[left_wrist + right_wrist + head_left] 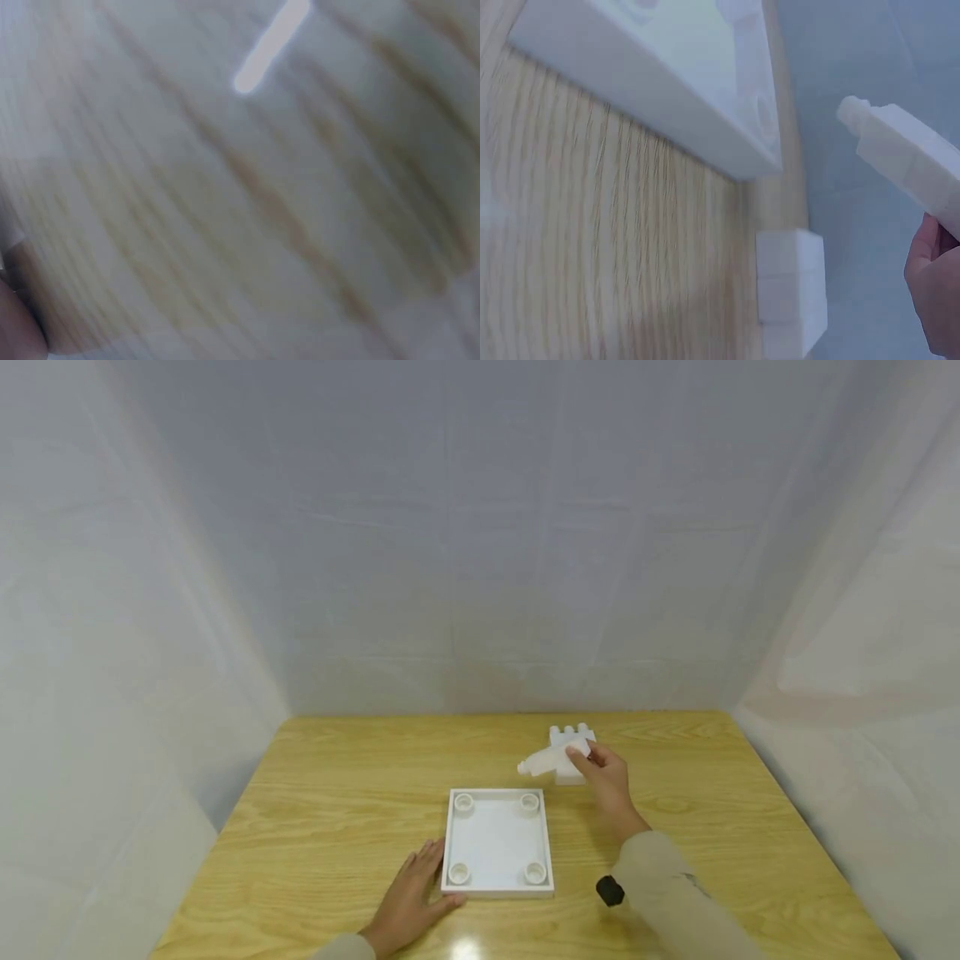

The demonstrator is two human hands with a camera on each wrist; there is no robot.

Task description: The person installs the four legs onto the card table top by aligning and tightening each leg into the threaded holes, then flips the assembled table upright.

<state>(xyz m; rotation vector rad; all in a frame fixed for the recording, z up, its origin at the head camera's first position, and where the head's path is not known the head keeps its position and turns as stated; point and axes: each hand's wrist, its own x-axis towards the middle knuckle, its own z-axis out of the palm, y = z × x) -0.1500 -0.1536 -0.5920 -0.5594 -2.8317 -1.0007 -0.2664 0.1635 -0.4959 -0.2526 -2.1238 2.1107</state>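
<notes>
Aloft, the right hand [609, 783] pinches a white piece [546, 760], a block [786, 289] near its fingers; the left hand [409, 895], fingers extended, touches a tray [498, 843].

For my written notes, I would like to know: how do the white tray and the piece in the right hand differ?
The tray lies flat on the table, while the piece is held up in the right hand. The tray is broad, with a raised rim; the piece is narrower, with a small knob at one end. Both are white.
</notes>
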